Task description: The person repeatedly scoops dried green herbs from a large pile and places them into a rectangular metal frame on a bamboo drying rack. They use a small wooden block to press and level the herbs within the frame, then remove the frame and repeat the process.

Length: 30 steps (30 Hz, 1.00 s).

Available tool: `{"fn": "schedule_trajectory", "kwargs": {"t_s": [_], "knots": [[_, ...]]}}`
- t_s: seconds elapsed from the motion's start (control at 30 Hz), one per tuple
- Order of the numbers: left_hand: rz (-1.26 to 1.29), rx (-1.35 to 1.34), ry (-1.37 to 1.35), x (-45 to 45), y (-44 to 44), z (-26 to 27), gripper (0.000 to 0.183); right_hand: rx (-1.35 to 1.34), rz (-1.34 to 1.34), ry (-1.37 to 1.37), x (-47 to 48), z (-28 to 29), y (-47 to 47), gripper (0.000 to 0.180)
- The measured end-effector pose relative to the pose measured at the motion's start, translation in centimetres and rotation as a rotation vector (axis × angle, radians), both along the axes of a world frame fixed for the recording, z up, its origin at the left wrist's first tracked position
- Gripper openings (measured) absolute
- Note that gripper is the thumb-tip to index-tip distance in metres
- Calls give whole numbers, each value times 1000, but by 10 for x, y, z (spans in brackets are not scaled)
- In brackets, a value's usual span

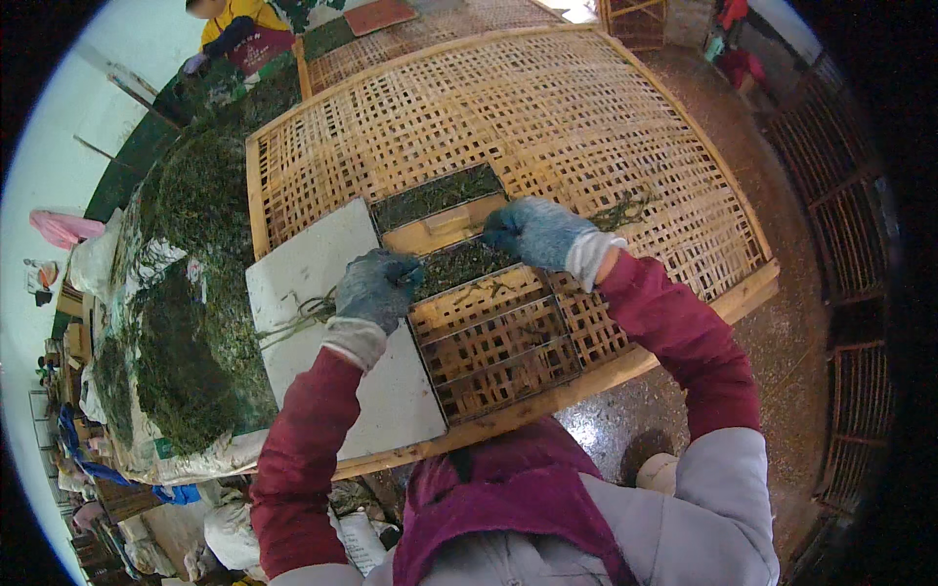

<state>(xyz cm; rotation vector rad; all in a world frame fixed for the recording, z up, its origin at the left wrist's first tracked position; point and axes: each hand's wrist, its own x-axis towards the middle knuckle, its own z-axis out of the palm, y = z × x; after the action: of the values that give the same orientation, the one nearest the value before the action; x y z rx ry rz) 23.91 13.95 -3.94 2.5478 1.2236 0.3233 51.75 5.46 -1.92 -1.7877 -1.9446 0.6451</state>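
My left hand (375, 289), in a blue-coated glove with a white cuff, is closed at the left end of a slot packed with dark green stringy plant matter (465, 265). Loose strands (304, 311) trail out of its fist over a white board (308, 275). At the slot's right end, the gloved fingers of my right hand (538, 231) pinch the same green matter, and more strands (623, 211) stick out behind it. Both hands work over a thin-walled divided frame (506, 313). Its far slot holds another green strip (436, 196); a pale wooden piece (440, 227) lies between the two.
Under the frame is a large woven bamboo tray (469, 110) with a wooden rim. Heaps of dark green plant matter (198, 351) rise at the left. Another person (245, 33) stands at the far left. Slatted racks (843, 220) line the right side beyond the wet floor (784, 366).
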Motion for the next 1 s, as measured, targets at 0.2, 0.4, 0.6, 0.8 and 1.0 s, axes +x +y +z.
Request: {"fn": "schedule_trajectory", "kwargs": {"t_s": [0.2,0.4,0.6,0.8,1.0], "knots": [[-64,-35,-110,14,-14,-22,18,373,-4,-311,-58,0,-18,27],[181,-686,-681,-13,-10,6,57,419,0,-144,-37,-4,-49,30],[156,256,64,0,-2,-6,97,708,217,-119,-72,-13,-33,31],[-132,-35,-334,-34,-13,-13,20,376,-11,-39,-79,-12,-10,29],[-208,-21,-194,-77,-20,25,55,523,345,-151,-102,-17,-21,37]]}}
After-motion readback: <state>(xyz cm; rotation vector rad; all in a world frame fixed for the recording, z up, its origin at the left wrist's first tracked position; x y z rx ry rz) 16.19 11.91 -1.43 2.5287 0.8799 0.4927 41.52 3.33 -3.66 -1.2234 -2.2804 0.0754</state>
